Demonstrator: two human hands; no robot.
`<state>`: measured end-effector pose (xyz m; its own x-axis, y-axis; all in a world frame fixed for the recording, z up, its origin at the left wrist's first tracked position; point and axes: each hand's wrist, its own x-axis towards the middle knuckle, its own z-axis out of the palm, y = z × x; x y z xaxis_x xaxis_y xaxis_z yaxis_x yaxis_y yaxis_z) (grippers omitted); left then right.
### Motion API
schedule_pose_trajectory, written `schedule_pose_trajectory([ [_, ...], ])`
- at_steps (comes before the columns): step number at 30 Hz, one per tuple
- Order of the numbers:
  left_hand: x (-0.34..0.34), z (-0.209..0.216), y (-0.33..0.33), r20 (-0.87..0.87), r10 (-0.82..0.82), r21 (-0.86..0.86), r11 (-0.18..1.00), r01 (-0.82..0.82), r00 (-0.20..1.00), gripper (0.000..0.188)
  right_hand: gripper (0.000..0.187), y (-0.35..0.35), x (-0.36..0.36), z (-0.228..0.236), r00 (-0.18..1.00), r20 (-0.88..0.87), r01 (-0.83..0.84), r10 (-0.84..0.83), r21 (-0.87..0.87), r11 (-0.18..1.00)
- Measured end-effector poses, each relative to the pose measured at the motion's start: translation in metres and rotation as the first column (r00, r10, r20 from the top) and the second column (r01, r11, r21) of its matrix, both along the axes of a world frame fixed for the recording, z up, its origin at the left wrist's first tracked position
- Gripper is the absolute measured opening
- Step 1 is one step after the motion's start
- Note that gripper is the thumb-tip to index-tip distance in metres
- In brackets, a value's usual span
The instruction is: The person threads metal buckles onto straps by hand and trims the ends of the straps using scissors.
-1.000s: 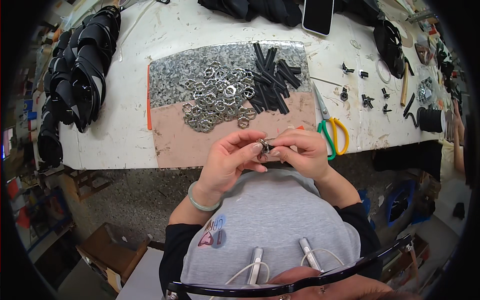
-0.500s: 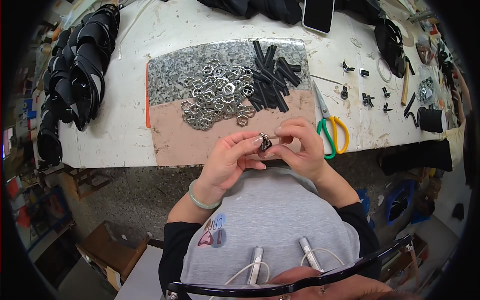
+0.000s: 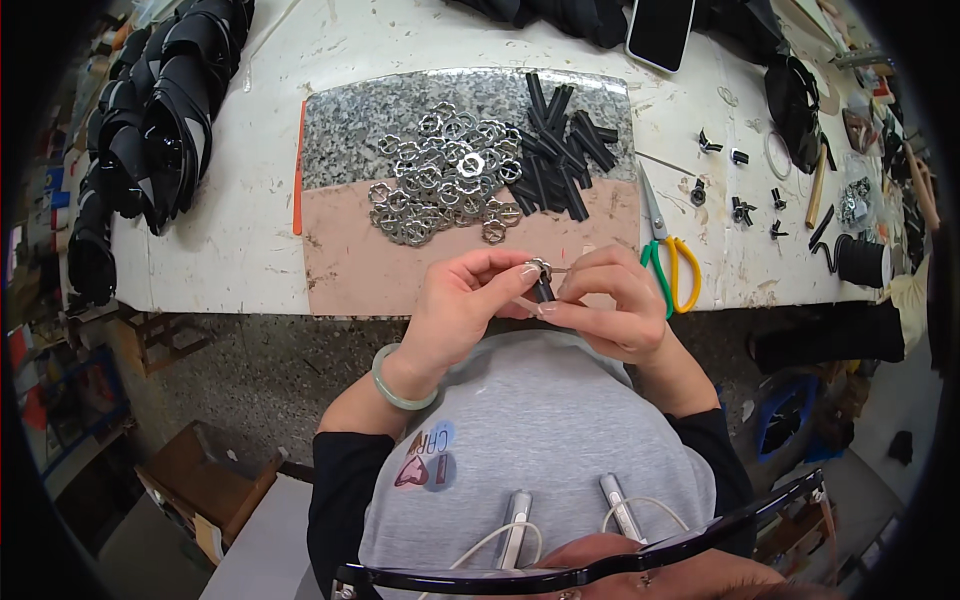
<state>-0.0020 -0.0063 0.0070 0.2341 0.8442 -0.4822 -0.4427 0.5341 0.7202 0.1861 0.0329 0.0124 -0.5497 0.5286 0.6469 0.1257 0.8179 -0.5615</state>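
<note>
In front of my body, just over the near table edge, both hands meet at a small silver ring buckle (image 3: 539, 266) with a short black strip (image 3: 544, 290) hanging from it. My left hand (image 3: 462, 300) is closed, with thumb and fingertips pinching the buckle from the left. My right hand (image 3: 615, 300) has its fingers curled against the strip and buckle from the right. Fingertips hide part of how strip and buckle join. Beyond the hands lies a pile of silver ring buckles (image 3: 450, 180), and right of it a heap of black strips (image 3: 560, 150).
Beneath the piles are a pinkish mat (image 3: 350, 260) and a speckled grey slab (image 3: 345, 130). Scissors (image 3: 670, 270) with green and yellow handles lie to the right, then several small black pieces (image 3: 741, 211) and a black cord spool (image 3: 862, 264). A phone (image 3: 659, 30) rests at the back.
The black strip now points downward below the buckle, more of its length showing. My right fingers have curled in closer around it. The whole view has shifted slightly.
</note>
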Motion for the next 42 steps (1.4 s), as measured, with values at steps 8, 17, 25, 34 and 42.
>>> schedule_pose_trajectory([
  [8, -0.003, 0.004, 0.001, 0.015, 0.031, 0.055, 0.998, -0.032, 0.999, 0.021, 0.024, -0.002, -0.002, -0.002, 0.996, -0.043, -0.074, 0.072, -0.038, 0.997],
  [17, -0.001, 0.004, -0.002, -0.017, 0.116, 0.068, 0.991, -0.114, 0.993, 0.019, 0.022, -0.001, -0.004, -0.001, 0.986, -0.099, -0.138, 0.132, -0.057, 0.989],
  [25, 0.0, 0.003, -0.003, -0.042, 0.106, 0.109, 0.989, -0.101, 0.994, 0.018, 0.021, -0.005, -0.001, 0.001, 0.981, -0.119, -0.162, 0.153, -0.067, 0.985],
  [34, 0.0, 0.007, -0.008, -0.131, -0.045, 0.213, 0.974, 0.073, 0.99, 0.022, 0.024, -0.005, -0.01, 0.005, 0.99, -0.067, 0.107, -0.121, -0.177, 0.978],
  [42, 0.001, 0.013, -0.007, -0.025, -0.114, 0.154, 0.981, 0.116, 0.993, 0.025, 0.02, -0.009, -0.016, 0.002, 0.967, -0.1, 0.198, -0.234, -0.284, 0.938],
])
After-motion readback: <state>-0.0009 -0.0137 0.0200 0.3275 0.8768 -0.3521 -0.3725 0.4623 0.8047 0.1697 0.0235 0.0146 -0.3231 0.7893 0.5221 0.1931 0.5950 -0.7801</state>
